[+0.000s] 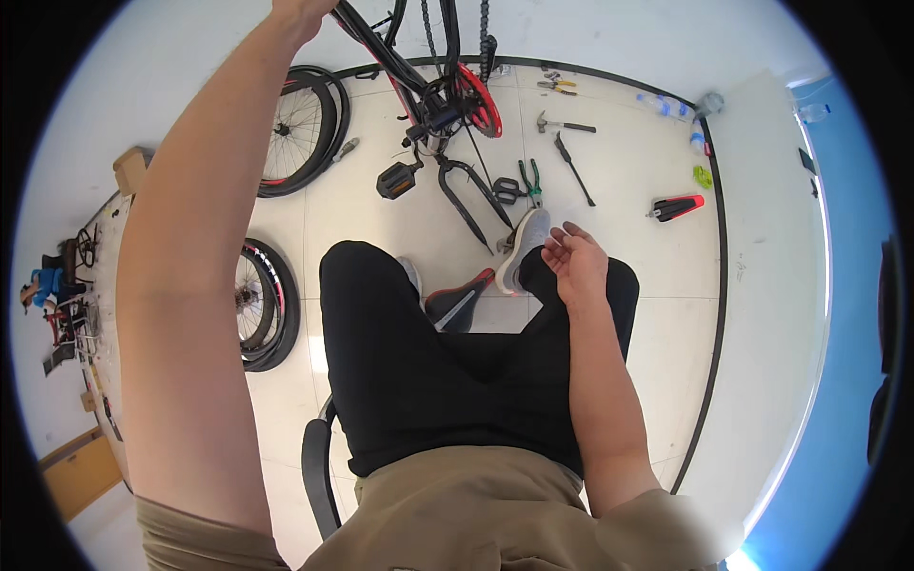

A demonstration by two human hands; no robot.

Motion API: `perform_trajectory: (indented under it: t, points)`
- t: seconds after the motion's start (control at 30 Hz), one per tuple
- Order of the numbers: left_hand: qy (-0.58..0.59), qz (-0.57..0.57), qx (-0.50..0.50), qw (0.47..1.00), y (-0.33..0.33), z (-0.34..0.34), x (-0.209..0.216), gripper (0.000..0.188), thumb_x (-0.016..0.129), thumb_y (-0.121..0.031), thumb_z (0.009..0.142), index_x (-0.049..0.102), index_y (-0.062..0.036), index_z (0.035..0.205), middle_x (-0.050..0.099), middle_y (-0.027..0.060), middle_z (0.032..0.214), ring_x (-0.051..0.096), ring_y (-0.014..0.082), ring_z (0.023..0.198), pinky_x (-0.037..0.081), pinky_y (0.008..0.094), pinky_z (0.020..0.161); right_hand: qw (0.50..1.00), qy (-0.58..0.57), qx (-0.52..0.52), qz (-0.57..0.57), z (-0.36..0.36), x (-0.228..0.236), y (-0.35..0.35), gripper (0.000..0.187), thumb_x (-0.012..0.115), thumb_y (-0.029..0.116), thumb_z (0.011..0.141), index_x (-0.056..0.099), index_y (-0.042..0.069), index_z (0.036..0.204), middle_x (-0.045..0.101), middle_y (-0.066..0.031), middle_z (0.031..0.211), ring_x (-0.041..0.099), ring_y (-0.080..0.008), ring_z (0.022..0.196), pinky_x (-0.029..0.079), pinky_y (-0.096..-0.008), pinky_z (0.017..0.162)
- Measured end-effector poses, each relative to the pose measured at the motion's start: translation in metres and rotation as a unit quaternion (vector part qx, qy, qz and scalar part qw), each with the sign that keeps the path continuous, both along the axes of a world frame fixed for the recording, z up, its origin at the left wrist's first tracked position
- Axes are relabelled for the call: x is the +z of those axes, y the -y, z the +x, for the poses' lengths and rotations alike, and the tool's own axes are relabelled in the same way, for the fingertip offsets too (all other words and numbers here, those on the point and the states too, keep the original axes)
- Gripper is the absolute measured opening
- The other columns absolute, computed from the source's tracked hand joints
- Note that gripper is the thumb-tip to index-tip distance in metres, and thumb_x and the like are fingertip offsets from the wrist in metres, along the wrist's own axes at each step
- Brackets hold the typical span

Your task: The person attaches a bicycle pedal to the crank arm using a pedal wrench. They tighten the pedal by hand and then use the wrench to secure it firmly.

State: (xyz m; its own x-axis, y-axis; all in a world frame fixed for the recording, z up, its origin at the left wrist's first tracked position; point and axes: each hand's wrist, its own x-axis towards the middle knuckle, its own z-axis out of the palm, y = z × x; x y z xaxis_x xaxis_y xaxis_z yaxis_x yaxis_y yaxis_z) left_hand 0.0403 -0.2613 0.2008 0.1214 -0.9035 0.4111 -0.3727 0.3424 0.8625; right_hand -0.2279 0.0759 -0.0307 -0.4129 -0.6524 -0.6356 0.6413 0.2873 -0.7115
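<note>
My left arm reaches up past the top edge, and my left hand is at the black tubing of a bicycle frame. Its fingers are cut off, so its grip is hidden. The frame is tilted in front of me, with the fork pointing down toward my feet. A red chainring, a black pedal and a hanging chain show on it. Over my right thigh, my right hand is open and holds nothing, its fingers loosely curled and apart.
Wheels lie at left. A saddle is between my feet. Pliers, a hammer and a black bar tool lie beyond my right shoe. Farther right are a black-red part and plastic bottles by the wall.
</note>
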Motion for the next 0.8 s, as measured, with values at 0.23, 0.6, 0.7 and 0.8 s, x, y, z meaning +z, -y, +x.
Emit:
perform_trajectory:
  t: [0.23,0.6,0.7,0.8]
  points:
    - [0.005,0.006,0.02,1.0,-0.003,0.013,-0.002,0.046,0.045,0.008,0.081,0.042,-0.0063,0.125,0.053,0.0122,0.099,0.052,0.0209,0.085,0.046,0.0365,0.067,0.999,-0.032,0.03,-0.027,0.003,0.02,-0.005,0.034,0.05,0.001,0.095,0.052,-0.005,0.129,0.065,-0.0164,0.108,0.066,-0.023,0.086,0.058,-0.0359,0.074]
    - [-0.083,-0.045,0.074,0.993,0.02,0.074,-0.018,0.026,0.046,-0.002,0.085,0.049,-0.0088,0.11,0.056,0.0097,0.081,0.054,0.019,0.067,0.043,0.0335,0.049,0.998,-0.028,0.047,-0.014,0.0,0.006,-0.009,0.033,0.052,0.002,0.095,0.052,-0.005,0.127,0.065,-0.0162,0.107,0.067,-0.0238,0.087,0.058,-0.0367,0.075]
    - [-0.062,-0.012,0.089,0.994,0.017,0.09,-0.012,0.026,0.047,-0.003,0.084,0.05,-0.0046,0.109,0.057,0.0115,0.083,0.057,0.0213,0.07,0.046,0.0366,0.055,0.997,-0.04,0.064,-0.002,0.005,0.006,-0.008,0.035,0.052,0.002,0.095,0.052,-0.006,0.129,0.065,-0.0161,0.107,0.067,-0.0231,0.086,0.059,-0.0362,0.075]
    - [-0.036,0.002,0.068,0.997,0.024,0.093,-0.012,0.023,0.048,0.0,0.083,0.05,-0.0045,0.105,0.058,0.0115,0.083,0.058,0.0226,0.074,0.048,0.038,0.06,0.996,-0.054,0.075,0.015,0.007,0.012,-0.006,0.035,0.051,0.002,0.095,0.052,-0.006,0.129,0.066,-0.0157,0.105,0.067,-0.0222,0.084,0.059,-0.0347,0.073]
